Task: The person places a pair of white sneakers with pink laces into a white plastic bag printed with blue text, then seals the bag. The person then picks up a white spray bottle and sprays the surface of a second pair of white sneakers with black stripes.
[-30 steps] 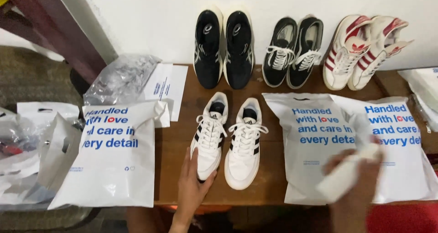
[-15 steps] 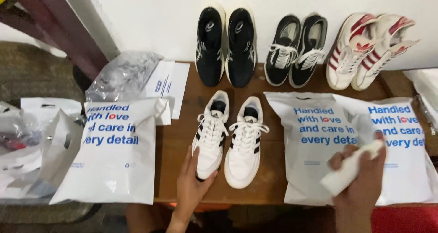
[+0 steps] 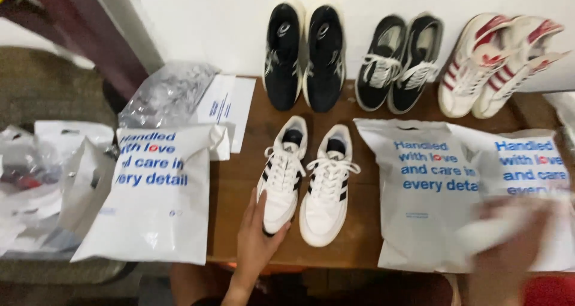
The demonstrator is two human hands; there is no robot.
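A pair of white sneakers with black stripes stands on the wooden table (image 3: 245, 192). My left hand (image 3: 254, 240) grips the toe of the left white sneaker (image 3: 281, 174); the right white sneaker (image 3: 328, 186) stands beside it untouched. My right hand (image 3: 509, 246) is blurred at the lower right, closed around a crumpled white wad (image 3: 488, 231), over a white mailer bag with blue print (image 3: 425, 186).
Against the wall stand black running shoes (image 3: 302, 54), black-and-white sneakers (image 3: 398, 60) and white-and-red sneakers (image 3: 497, 60). Another printed mailer bag (image 3: 153, 192) lies at left beside clear plastic bags (image 3: 168, 93), paper sheets (image 3: 224, 105) and more packaging (image 3: 42, 180).
My right hand with the white wad has dropped lower and to the right, now blurred. My left hand keeps its hold on the left white sneaker's toe.
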